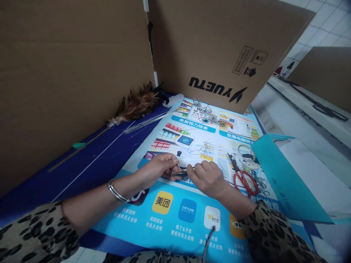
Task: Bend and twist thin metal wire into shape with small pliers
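My left hand [157, 168] pinches a thin bent wire piece [178, 168] at its fingertips, a silver bangle on the wrist. My right hand [208, 178] is closed around a small metal tool [179, 174], likely pliers, whose tip meets the wire between the two hands. Both hands rest over a printed blue poster [181, 215] that covers the table. Red-handled scissors [242, 177] lie just right of my right hand.
Small wire pieces lie in piles on the poster [205, 148] and further back [204, 111]. A feather duster [135, 106] lies at the left. Cardboard panels [219, 47] wall off the back and left. A teal paper bag [282, 179] lies at the right.
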Tool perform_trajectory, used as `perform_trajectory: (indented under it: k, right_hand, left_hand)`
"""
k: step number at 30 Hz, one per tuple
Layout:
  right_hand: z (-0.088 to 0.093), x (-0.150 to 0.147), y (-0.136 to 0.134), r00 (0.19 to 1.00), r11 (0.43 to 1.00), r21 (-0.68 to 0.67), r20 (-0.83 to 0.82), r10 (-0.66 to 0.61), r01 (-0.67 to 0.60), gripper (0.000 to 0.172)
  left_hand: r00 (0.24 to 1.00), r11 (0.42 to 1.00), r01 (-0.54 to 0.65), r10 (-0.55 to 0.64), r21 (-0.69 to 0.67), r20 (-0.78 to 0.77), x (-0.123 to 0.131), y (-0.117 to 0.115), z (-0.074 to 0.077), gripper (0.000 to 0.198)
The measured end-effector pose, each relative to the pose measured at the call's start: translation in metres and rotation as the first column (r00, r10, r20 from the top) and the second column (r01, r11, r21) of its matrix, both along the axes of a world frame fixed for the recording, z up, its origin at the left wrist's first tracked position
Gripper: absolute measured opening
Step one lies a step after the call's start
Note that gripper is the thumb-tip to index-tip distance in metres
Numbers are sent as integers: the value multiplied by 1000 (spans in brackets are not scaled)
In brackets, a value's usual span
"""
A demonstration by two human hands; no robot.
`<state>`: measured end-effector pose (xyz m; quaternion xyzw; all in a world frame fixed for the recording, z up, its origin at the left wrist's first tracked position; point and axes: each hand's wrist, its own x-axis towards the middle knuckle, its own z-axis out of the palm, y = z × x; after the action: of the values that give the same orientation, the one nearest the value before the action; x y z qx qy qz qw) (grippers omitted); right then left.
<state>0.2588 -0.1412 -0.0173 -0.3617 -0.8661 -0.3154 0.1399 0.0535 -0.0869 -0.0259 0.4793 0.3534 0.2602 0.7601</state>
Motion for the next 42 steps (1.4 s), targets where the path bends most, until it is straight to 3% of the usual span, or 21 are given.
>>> perform_trajectory:
  k: [15,24,28,33,42]
  right_hand:
    - [4,-6,-5,995,992,-81,24,-97,98,11]
    - [-5,-12,-9,970,944,-240,-32,-242,227,5]
    - [-6,-13,-8,955,892,-372,-47,-294,256,7]
    - [-1,-15,-8,923,787,-537,-39,-383,304,17]
    - [11,-15,-4,891,631,-717,-31,-454,297,22]
  left_hand:
    - [999,997,-42,41,65,14,0,3,0,24]
    - [996,964,-53,71,262,-59,0,1,6,22]
    - [990,939,-37,80,343,-113,-1,-1,8,21]
    - [989,911,-3,65,413,-136,-1,-3,11,21]
    - [972,862,45,79,506,-222,-1,-8,9,21]
